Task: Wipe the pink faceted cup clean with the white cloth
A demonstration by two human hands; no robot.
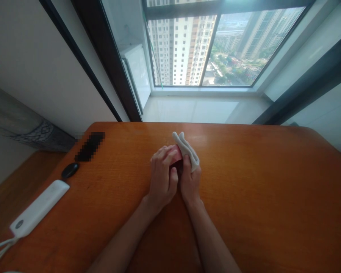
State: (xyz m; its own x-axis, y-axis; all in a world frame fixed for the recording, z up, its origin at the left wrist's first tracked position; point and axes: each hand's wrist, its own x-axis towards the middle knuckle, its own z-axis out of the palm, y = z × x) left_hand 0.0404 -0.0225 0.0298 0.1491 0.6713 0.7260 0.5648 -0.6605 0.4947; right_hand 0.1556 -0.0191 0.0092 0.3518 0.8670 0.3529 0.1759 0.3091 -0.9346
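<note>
Left hand (163, 176) curled closed over a small glossy red block (176, 156) near the middle of the orange wooden counter (258, 170), right hand (190, 182) pressing a folded white cloth (187, 149) against it; smooth surfaces risk slippage and dropping.

Daylight pours through the tall window (182, 49), the brightest part of the frame, and spreads a soft glare across the glossy floor (187, 110) and orange wooden surface (258, 170). Only faint shadows lie under the left hand (161, 178). Wide-angle distortion stretches everything toward the edges; a pixelated block (89, 146) obscures one spot.
</note>
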